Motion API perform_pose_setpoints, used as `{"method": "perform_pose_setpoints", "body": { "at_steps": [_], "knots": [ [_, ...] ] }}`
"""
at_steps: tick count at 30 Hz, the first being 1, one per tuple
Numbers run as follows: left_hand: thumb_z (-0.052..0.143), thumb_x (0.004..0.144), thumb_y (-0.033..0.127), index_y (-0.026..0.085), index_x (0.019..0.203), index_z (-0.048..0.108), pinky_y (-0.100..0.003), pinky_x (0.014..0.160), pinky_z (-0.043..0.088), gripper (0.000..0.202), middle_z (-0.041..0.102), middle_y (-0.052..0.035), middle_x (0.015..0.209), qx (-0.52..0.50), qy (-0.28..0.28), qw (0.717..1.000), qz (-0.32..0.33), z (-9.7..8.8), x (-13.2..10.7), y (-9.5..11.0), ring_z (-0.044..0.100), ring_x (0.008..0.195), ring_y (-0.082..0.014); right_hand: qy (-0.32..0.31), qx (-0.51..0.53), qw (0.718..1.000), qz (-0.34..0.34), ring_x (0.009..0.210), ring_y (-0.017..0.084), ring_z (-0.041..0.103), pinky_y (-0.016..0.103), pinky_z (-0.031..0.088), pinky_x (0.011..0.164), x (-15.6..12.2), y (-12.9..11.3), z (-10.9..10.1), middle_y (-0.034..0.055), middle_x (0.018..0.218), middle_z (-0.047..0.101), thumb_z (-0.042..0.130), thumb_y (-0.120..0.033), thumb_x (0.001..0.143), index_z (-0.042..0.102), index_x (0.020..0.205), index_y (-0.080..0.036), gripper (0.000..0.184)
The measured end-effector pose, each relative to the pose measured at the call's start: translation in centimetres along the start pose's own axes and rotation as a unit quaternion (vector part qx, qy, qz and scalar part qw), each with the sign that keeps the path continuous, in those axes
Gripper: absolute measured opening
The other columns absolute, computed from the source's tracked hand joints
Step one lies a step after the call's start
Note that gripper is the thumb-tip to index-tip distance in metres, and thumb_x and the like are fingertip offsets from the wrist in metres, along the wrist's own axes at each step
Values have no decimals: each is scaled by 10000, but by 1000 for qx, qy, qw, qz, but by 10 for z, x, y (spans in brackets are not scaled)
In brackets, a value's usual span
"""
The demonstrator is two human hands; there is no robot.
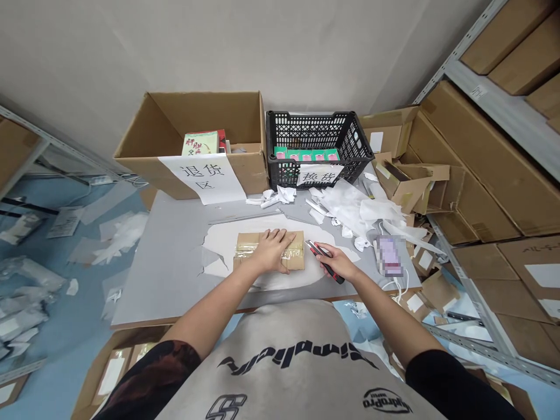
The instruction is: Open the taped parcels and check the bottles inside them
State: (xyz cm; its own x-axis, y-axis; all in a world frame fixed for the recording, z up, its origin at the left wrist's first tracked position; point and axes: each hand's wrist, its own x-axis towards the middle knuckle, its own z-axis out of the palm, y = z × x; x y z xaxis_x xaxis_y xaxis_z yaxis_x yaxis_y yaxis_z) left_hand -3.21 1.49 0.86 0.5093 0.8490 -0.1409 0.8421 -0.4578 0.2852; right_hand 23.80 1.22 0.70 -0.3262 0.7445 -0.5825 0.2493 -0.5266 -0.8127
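Note:
A small taped cardboard parcel (249,248) lies flat near the middle of the grey table (170,262). My left hand (273,248) rests on top of it with the fingers stretched out flat. My right hand (339,263) is just right of the parcel, closed around a red and black utility knife (321,259). The knife's tip points toward the parcel's right end.
A large open cardboard box (192,140) with a paper label stands at the back left. A black plastic crate (317,146) sits at the back centre. White paper scraps (350,204) and small cartons clutter the right side. Shelves with boxes (490,151) line the right.

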Motion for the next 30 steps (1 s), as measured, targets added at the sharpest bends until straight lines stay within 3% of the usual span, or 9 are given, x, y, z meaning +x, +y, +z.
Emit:
{"method": "perform_pose_setpoints", "body": {
  "at_steps": [10,17,26,30],
  "knots": [
    [854,439,607,213,1514,278,-563,1147,110,1281,338,-194,1509,13,10,1000,0,4,1,-1,299,1364,-432,-11,19,1000,-7,429,121,539,248,450,400,-1,7,4,-52,605,605,711,-412,766,508,1400,-283,679],
    [845,454,620,207,1515,276,-570,1143,123,1273,348,-199,1500,14,3,1000,0,4,2,-1,298,1366,-430,16,2,1000,-10,429,115,522,246,451,398,-8,6,14,-51,612,593,692,-391,783,520,1392,-295,640],
    [830,449,665,221,1519,270,-563,1138,147,1287,336,-184,1515,27,-4,1000,-1,3,1,0,296,1368,-419,-6,-129,991,-23,441,91,524,219,458,451,-17,2,7,-58,608,591,592,-393,891,446,1453,-323,585],
    [819,457,680,209,1516,284,-556,1134,170,1276,346,-182,1510,35,-1,999,2,2,2,-1,309,1361,-417,-37,-187,982,-16,428,89,506,198,417,429,-23,3,4,-63,557,552,601,-357,894,481,1435,-308,556]
  ]
}}
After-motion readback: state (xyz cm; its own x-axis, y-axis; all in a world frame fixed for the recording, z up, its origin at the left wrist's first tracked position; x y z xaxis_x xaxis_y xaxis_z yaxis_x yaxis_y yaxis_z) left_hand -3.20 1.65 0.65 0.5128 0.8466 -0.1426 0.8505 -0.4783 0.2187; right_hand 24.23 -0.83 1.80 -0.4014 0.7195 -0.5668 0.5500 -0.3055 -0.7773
